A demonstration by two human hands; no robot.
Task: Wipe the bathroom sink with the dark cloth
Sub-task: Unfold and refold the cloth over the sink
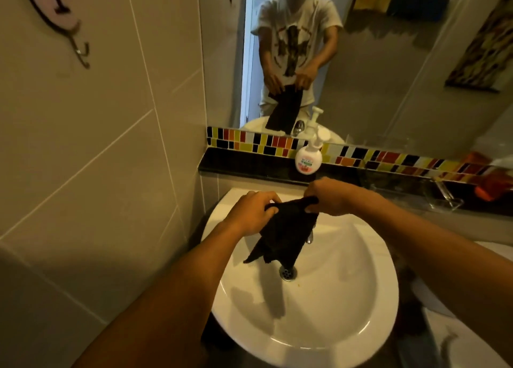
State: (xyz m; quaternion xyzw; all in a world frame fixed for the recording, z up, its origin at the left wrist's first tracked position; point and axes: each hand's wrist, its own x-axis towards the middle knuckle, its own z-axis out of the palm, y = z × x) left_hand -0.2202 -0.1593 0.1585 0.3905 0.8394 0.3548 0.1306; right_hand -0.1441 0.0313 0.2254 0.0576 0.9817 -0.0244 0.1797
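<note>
A dark cloth (280,234) hangs in the air above the white oval bathroom sink (347,320). My left hand (249,213) grips its upper left corner and my right hand (330,196) pinches its upper right corner. The cloth's lower end dangles just over the metal drain (288,273). Most of the chrome tap (310,237) is hidden behind the cloth.
A white pump soap bottle (308,156) stands on the black ledge (236,163) behind the sink. A clear dish (444,201) and an orange item (491,187) sit at the ledge's right. A tiled wall with a hook (80,51) is close on the left. The mirror (388,76) faces me.
</note>
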